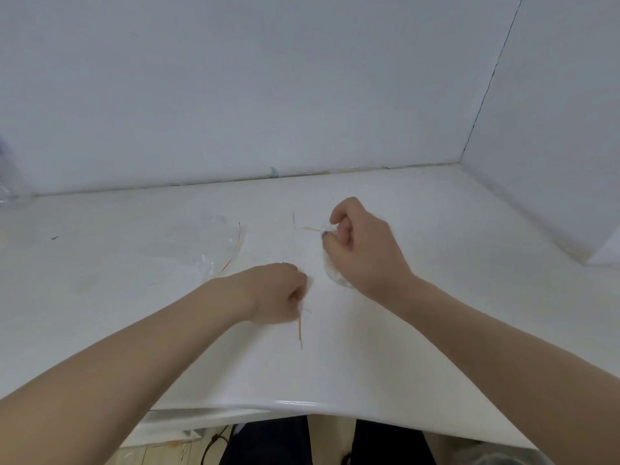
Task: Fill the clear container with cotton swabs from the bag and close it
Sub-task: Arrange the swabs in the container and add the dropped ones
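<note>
My right hand [360, 243] grips the clear container [330, 268], which lies tilted on the white table [436, 313] with white swab tips showing inside. My left hand [280, 292] is curled and pinches a thin wooden cotton swab [300, 330] that points toward me. Two loose cotton swabs [310, 228] lie on the table just left of the container's mouth. The clear plastic bag [214, 250] with a red zip line lies flat to the left, beyond my left hand.
White walls close the table at the back and the right. A clear object [6, 182] sits at the far left edge. The table's near edge [302, 404] curves above my dark-clothed legs.
</note>
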